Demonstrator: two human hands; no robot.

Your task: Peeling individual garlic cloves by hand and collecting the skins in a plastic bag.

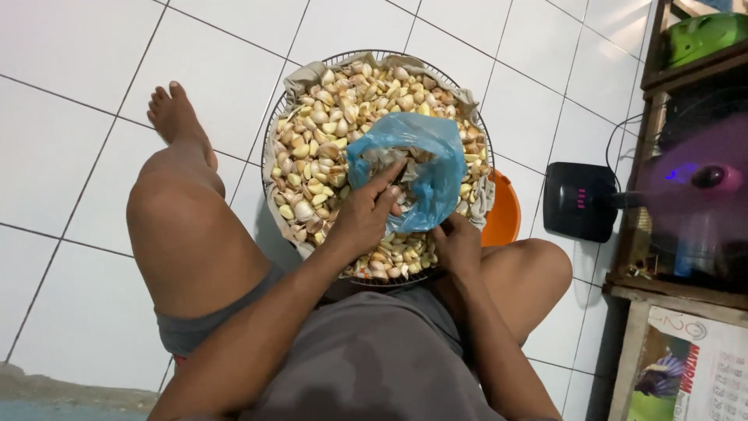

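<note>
Basket [292, 90]: wire, cloth-lined, heaped w/ garlic cloves [327, 148].
Left hand [362, 214]: fingers pinch blue plastic bag [425, 175], centre.
Right hand [458, 243]: grips bag edge, 5 o'clock.
Progress: most cloves lie outside bag.

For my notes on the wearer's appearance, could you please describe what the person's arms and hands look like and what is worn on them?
Both arms are bare from the frame's edge down to the wrists, with no sleeves in view. The left hand and right hand wear no gloves, and no rings, watch or bands show. The fingers are uncovered. Below the arms, grey shorts are worn.
</note>
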